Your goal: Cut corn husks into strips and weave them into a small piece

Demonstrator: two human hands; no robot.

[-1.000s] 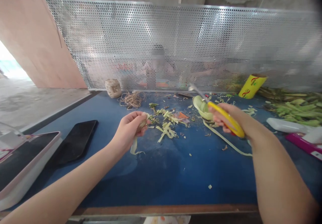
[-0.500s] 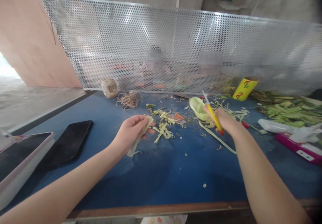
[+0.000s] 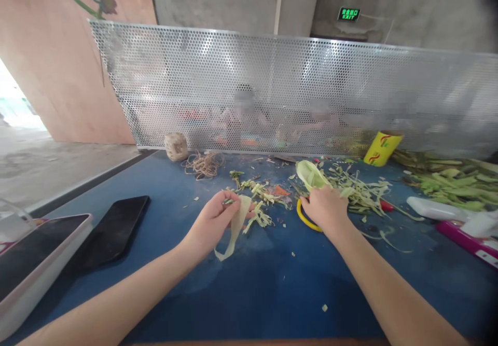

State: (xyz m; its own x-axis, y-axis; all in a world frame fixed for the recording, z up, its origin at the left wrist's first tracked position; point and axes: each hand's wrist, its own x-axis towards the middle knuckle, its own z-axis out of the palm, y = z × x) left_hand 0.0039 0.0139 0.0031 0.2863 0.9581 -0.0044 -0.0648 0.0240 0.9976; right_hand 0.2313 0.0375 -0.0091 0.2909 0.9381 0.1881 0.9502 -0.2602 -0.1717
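Observation:
My left hand [image 3: 220,216] is closed, pinching a pale green strip of corn husk [image 3: 239,221] between thumb and fingers; its lower end hangs toward the table. My right hand [image 3: 329,211] is down at the table, curled over yellow-handled scissors [image 3: 305,220]. One handle loop shows by my thumb, while the blades and most of my fingertips are hidden. Right beyond these fingers is a cupped green corn husk [image 3: 309,174], its narrow end against the hand. Small knotted husk pieces [image 3: 261,216] lie between the two hands.
Shredded husk [image 3: 363,188] and a larger husk pile [image 3: 451,175] are on the right, near a yellow tube [image 3: 383,149] and a magenta power strip [image 3: 467,239]. Twine [image 3: 204,164] lies at the back left; a black phone [image 3: 116,229] is closer. A perforated metal screen [image 3: 249,86] borders the table.
My right hand has lowered the scissors from above the table and moved left beside the cupped husk. The strip in my left hand now hangs more openly. My view has tilted up slightly.

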